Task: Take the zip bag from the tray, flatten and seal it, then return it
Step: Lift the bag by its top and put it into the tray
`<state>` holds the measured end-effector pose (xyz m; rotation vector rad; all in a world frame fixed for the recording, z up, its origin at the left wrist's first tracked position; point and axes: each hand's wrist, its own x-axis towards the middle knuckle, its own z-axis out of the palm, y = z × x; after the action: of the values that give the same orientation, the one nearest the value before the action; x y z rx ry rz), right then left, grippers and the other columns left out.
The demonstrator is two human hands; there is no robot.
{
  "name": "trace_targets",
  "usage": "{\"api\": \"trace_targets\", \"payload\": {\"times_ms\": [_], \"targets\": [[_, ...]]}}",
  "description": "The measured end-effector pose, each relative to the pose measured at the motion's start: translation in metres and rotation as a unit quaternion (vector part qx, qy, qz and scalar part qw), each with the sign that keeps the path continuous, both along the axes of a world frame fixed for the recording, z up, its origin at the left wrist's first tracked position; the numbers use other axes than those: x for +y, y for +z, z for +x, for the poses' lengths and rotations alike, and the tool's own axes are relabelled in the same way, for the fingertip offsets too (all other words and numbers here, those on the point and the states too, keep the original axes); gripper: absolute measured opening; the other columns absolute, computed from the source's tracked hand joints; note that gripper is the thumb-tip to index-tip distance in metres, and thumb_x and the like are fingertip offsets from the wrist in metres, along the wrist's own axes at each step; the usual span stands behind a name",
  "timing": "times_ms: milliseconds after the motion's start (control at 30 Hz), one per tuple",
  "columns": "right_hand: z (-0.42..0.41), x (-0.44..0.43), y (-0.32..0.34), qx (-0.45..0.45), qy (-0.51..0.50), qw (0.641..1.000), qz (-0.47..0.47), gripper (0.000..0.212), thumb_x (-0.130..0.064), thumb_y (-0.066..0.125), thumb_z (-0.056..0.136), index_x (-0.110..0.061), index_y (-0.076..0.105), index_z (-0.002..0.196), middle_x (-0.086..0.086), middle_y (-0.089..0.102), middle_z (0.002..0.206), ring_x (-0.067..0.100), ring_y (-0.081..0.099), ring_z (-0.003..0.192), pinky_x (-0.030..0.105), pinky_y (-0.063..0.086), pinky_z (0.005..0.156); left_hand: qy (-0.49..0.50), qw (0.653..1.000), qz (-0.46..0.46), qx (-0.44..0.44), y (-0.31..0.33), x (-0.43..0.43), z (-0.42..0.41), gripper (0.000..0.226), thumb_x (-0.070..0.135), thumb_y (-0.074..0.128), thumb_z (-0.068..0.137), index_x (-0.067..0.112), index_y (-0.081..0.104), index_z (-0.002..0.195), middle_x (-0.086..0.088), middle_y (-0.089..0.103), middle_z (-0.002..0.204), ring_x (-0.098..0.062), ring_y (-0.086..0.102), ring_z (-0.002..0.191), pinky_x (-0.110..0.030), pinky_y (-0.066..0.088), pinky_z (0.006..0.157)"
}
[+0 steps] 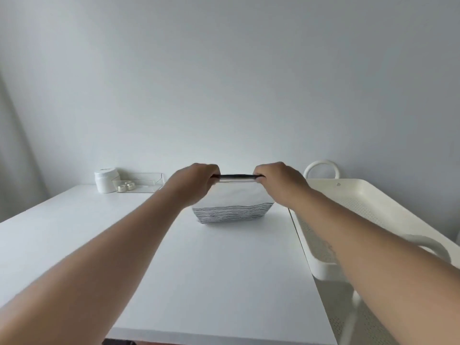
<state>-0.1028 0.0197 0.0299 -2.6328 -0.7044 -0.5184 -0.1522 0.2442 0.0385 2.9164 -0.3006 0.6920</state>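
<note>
We have the zip bag point(232, 200) out of the tray point(373, 195) and standing upright on the table point(224, 270), just left of the tray. Our left hand point(196, 179) pinches the left end of the dark zip strip along the top, and our right hand point(276, 179) pinches the right end, holding the strip taut between them. So the taking-out is done. The striped bottom looks full, so the flattening seems unfinished; we cannot tell whether the seal is closed. Returning it to the empty tray is left.
</note>
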Motion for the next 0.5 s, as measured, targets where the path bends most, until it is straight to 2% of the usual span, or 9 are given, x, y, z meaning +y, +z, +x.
{"api": "trace_targets", "payload": {"times_ms": [33, 167, 300, 400, 500], "targets": [[0.005, -0.002, 0.020, -0.002, -0.004, 1.000, 0.016, 0.015, -0.025, 0.052, 0.094, -0.024, 0.067, 0.094, 0.005, 0.063, 0.089, 0.031, 0.059, 0.079, 0.032, 0.039, 0.062, 0.005, 1.000, -0.009, -0.002, 0.021, -0.001, 0.004, 0.014, 0.025, 0.047, 0.096, 0.023, 0.061, 0.094, -0.002, 0.066, 0.088, -0.025, 0.057, 0.069, -0.031, 0.044, 0.058], [0.012, -0.018, 0.096, 0.007, 0.006, 0.999, 0.053, 0.011, -0.019, 0.058, 0.089, -0.022, 0.068, 0.087, 0.002, 0.062, 0.085, 0.026, 0.059, 0.076, 0.030, 0.040, 0.061, -0.026, 0.996, -0.087, 0.021, 0.095, -0.011, 0.019, 0.014, 0.021, 0.053, 0.093, 0.021, 0.065, 0.087, 0.003, 0.070, 0.088, -0.024, 0.068, 0.079, -0.039, 0.056, 0.074], [0.004, -0.044, 0.154, 0.034, 0.011, 0.999, 0.002, 0.009, -0.018, 0.063, 0.089, -0.017, 0.070, 0.084, -0.002, 0.066, 0.078, 0.020, 0.060, 0.078, 0.026, 0.041, 0.059, -0.076, 0.982, -0.132, 0.113, 0.148, -0.030, 0.027, 0.009, 0.019, 0.061, 0.092, 0.016, 0.069, 0.088, 0.001, 0.076, 0.085, -0.015, 0.072, 0.072, -0.028, 0.056, 0.064], [-0.002, -0.073, 0.180, 0.066, 0.004, 0.997, -0.027, 0.008, -0.020, 0.064, 0.090, -0.020, 0.070, 0.085, -0.007, 0.075, 0.085, 0.012, 0.068, 0.080, 0.030, 0.045, 0.077, -0.107, 0.966, -0.153, 0.180, 0.170, -0.050, 0.034, 0.011, 0.023, 0.065, 0.091, 0.015, 0.072, 0.093, 0.003, 0.078, 0.085, -0.015, 0.074, 0.075, -0.026, 0.058, 0.066], [-0.003, -0.105, 0.193, 0.103, -0.025, 0.993, -0.050, 0.008, -0.023, 0.066, 0.089, -0.022, 0.070, 0.082, -0.010, 0.077, 0.084, 0.006, 0.071, 0.077, 0.035, 0.043, 0.090, -0.139, 0.958, -0.151, 0.201, 0.178, -0.080, 0.047, 0.012, 0.024, 0.066, 0.090, 0.015, 0.072, 0.094, 0.003, 0.078, 0.086, -0.016, 0.075, 0.076, -0.027, 0.058, 0.066]]}}
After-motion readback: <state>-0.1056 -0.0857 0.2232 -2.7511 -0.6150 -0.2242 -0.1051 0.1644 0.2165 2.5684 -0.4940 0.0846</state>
